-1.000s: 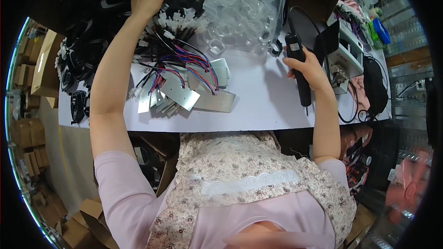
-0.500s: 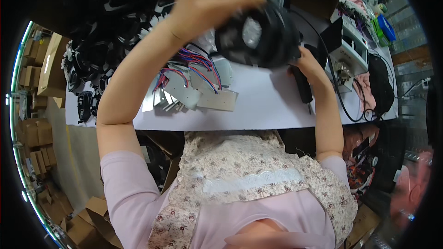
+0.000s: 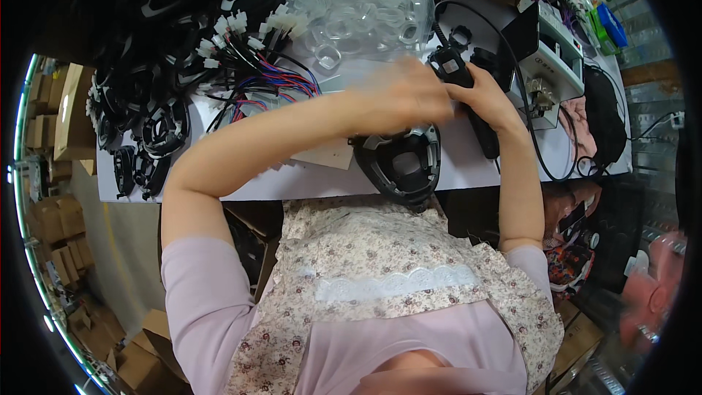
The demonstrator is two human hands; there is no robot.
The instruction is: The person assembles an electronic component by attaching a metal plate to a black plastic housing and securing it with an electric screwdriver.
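My left hand [image 3: 409, 101] is smeared by motion above the middle of the table, so its fingers cannot be read. Just below it, a black plastic housing [image 3: 433, 168] with a large rounded opening lies at the table's front edge. My right hand [image 3: 485, 96] is wrapped round a black corded electric screwdriver [image 3: 450, 66]; its cable end points away from me and its thin tip towards me. Left of the housing, flat metal plates [image 3: 327, 155] and red and blue wires with white connectors [image 3: 235, 23] are partly hidden by my left forearm.
Behind my hands stands a bag of clear plastic rings [image 3: 358, 0]. Many black housings [image 3: 164, 128] pile up at left. A white control box [image 3: 556, 66] stands at right, with a black cable [image 3: 521, 73] looping before it. Cardboard boxes [image 3: 60, 216] fill the far left.
The black housing has come down from my raised left hand to the table's front edge. My left hand has dropped and moved right, towards my right hand. The clear rings now show.
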